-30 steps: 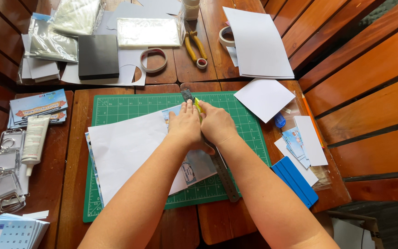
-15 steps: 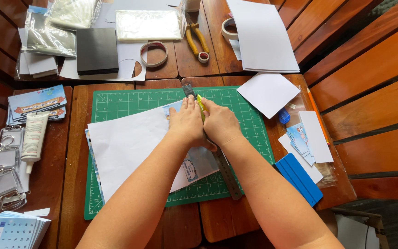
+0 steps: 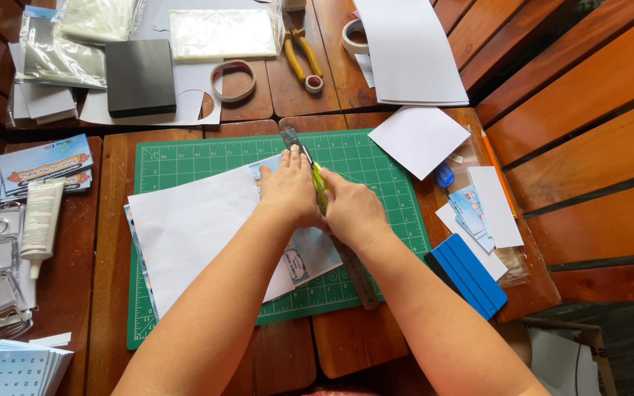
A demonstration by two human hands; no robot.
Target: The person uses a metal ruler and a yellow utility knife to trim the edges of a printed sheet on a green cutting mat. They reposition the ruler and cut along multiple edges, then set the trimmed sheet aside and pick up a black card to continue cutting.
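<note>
Across the wooden worktop (image 3: pixel 185 139) lies one green cutting mat (image 3: pixel 185 158), the landmark. On it, one white sheet (image 3: pixel 192 227) and one metal ruler (image 3: pixel 357 275). The left hand (image 3: pixel 288 192) presses flat on the ruler; the right hand (image 3: pixel 354 213), closed around one yellow-green knife (image 3: pixel 319 187), has slid slightly down the mat, so cutting proceeds. Right of the mat: one blue squeegee (image 3: pixel 471 275).

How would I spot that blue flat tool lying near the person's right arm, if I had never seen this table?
Start at the green cutting mat in the middle of the wooden table. Just off its lower right corner, beside the right forearm, lies the blue flat tool, set at a slant. It is solid blue and thick, unlike the white paper slips and small printed cards above it.
</note>
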